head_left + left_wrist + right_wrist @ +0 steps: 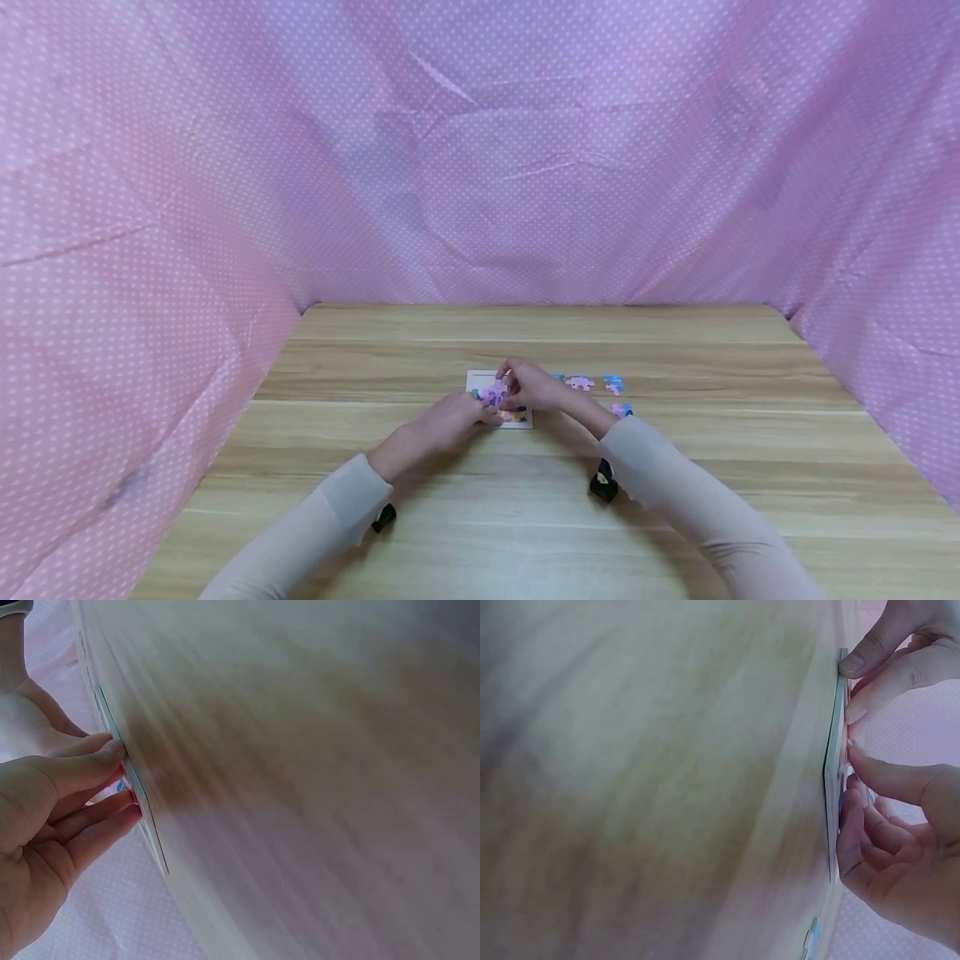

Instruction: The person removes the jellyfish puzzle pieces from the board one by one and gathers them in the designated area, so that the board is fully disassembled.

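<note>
A small jigsaw board (527, 423) with a white border lies flat on the table, partly filled with colourful pieces and largely covered by both hands. My left hand (453, 414) rests at its left and near edge. In the left wrist view the left fingers (97, 817) are fairly straight, their tips on the board. My right hand (534, 386) reaches over the board from the right and pinches a purple-pink puzzle piece (497, 392) close above it. In the right wrist view the right thumb (896, 780) and curled fingers meet around the piece, which is mostly hidden.
Right of the board lie several loose pieces: a pink one (580, 382), a blue and pink one (613, 383), and another (622, 410) by the right forearm. Black wrist devices (603, 483) show under the sleeves. Pink dotted cloth (480, 208) hangs behind the wooden table (495, 517).
</note>
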A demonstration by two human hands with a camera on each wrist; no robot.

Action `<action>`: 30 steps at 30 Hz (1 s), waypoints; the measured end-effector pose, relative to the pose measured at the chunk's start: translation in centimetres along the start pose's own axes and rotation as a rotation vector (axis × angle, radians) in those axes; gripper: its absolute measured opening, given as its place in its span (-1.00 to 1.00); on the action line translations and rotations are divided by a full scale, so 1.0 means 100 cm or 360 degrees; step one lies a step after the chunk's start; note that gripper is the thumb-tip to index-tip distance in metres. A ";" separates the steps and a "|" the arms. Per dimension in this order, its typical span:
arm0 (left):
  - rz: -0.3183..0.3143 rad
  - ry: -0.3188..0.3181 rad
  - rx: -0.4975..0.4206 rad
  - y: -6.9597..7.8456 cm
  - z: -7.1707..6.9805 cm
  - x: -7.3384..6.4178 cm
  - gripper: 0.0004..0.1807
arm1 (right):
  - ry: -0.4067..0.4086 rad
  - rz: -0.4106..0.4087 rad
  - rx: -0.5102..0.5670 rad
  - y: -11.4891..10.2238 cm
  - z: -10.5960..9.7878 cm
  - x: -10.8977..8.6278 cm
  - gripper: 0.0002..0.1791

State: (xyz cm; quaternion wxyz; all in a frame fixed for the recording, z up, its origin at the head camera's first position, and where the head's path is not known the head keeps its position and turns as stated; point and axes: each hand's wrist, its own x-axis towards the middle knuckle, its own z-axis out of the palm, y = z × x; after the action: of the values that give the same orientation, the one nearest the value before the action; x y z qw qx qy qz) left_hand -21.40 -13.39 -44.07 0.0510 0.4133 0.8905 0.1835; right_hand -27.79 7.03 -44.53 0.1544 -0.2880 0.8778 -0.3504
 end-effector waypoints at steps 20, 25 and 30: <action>-0.0011 -0.0042 0.0033 0.004 -0.004 -0.002 -0.72 | 0.0088 0.0099 0.0338 0.013 -0.015 -0.014 -0.80; 0.0046 -0.0023 0.0086 0.004 -0.003 0.000 -0.73 | 0.0073 0.0030 0.0348 0.015 -0.024 -0.023 -0.80; 0.0052 -0.0014 0.0100 0.004 -0.003 0.000 -0.74 | 0.0069 -0.0006 0.0351 0.020 -0.031 -0.030 -0.79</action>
State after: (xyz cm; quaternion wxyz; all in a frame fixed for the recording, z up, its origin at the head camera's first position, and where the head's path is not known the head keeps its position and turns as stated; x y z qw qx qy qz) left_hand -21.23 -13.26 -43.64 0.0390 0.4299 0.8887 0.1543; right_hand -27.68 11.66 -43.56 0.1655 -0.2632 0.8364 -0.4513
